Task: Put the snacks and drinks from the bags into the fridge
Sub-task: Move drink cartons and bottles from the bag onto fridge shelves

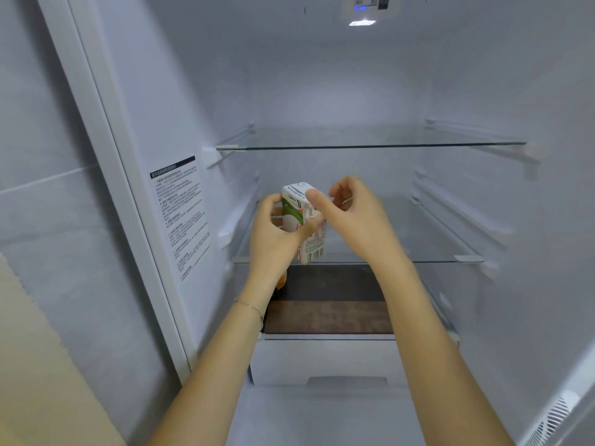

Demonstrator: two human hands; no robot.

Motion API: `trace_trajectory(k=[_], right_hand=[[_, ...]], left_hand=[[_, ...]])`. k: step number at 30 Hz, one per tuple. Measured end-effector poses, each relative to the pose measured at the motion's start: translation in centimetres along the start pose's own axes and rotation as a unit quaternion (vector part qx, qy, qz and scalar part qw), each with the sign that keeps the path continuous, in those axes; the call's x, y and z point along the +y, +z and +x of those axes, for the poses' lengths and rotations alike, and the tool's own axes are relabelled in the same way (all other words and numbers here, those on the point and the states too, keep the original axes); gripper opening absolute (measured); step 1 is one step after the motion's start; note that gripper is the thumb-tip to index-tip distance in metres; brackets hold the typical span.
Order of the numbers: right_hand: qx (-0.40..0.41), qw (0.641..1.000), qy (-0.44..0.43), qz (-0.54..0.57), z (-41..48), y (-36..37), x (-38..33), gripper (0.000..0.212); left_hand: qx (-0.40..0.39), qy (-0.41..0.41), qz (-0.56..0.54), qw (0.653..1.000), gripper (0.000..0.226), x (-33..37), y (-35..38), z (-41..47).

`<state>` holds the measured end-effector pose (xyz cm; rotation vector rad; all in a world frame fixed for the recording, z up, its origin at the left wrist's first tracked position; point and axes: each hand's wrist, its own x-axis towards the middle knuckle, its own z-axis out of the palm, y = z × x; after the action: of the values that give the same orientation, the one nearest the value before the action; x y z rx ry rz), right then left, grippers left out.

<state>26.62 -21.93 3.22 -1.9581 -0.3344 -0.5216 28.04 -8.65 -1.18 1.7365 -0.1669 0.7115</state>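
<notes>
I look into an open white fridge. A small white drink carton (314, 243) with green and orange print and a barcode is held over the front of the lower glass shelf (434, 261). My left hand (273, 233) grips the carton from its left side. My right hand (351, 214) is at the carton's top right, thumb pressed on its upper edge and fingers curled behind it. Under my left wrist an orange object (281, 282) peeks out on the level below, mostly hidden.
An upper glass shelf (370, 145) spans the fridge above the hands. Below the lower shelf lies a dark brown panel (328, 313) over a white drawer (322, 362). A printed label (180, 217) is on the left inner wall. A lamp (362, 23) glows at the top.
</notes>
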Motion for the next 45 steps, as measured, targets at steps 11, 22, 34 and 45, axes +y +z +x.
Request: trace_trajectory(k=[11, 22, 34, 45], right_hand=[[-0.187, 0.967, 0.052, 0.167, 2.0, 0.3, 2.3, 0.055], [0.002, 0.994, 0.015, 0.111, 2.9, 2.4, 2.8, 0.058], [-0.208, 0.966, 0.102, 0.113, 4.8, 1.0, 5.3, 0.076], [-0.125, 0.983, 0.114, 0.065, 8.7, 4.0, 6.5, 0.041]], left_hand=[[-0.119, -0.024, -0.131, 0.984, 0.037, 0.2, -0.5, -0.4], [-0.078, 0.054, 0.059, 0.994, 0.059, -1.2, 0.1, -0.6], [-0.068, 0.027, 0.054, 0.996, 0.041, -3.0, 0.0, 1.7], [-0.038, 0.06, 0.152, 0.986, 0.05, -3.9, 0.0, 1.6]])
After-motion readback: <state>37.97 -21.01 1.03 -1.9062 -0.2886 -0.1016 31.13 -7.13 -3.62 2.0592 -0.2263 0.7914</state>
